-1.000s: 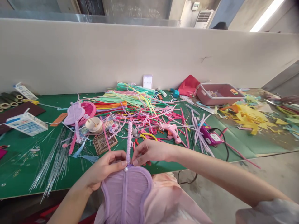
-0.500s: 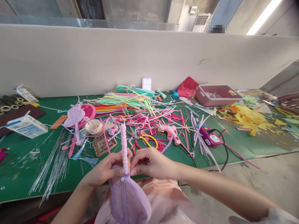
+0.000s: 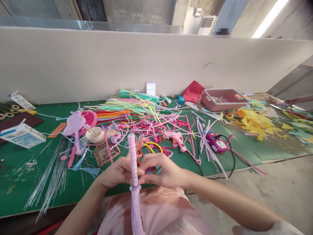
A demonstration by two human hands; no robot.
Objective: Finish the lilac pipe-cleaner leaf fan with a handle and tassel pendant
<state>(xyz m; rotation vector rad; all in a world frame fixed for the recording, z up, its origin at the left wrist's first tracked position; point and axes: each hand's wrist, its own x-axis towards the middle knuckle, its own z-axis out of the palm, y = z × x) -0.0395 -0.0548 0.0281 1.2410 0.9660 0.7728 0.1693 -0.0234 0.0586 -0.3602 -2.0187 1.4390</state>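
In front of my lap I hold a lilac fan point(image 3: 137, 209) with its handle point(image 3: 132, 160) pointing up. The handle is wrapped in pale fuzzy pipe cleaner, and the sheer blade hangs below, seen nearly edge-on. A small pearl bead sits where handle and blade join. My left hand point(image 3: 119, 173) closes on the handle's lower part from the left, some fingers behind it. From the right, my right hand point(image 3: 162, 169) pinches at the handle's base with thumb and forefinger; what lies between those fingertips is too small to make out.
On the green table point(image 3: 14, 199) lie a heap of pipe cleaners point(image 3: 132, 104), a pink glue gun point(image 3: 177, 140), yellow-handled scissors point(image 3: 154, 146), a white cup point(image 3: 95, 135), another lilac fan point(image 3: 74, 123) and a pink bin point(image 3: 223, 103). Another person's hand point(image 3: 290, 101) is at far right.
The fan has turned from showing its broad blade to nearly edge-on. Fingers of my left hand have lifted and spread behind the handle. The view has shifted slightly right.
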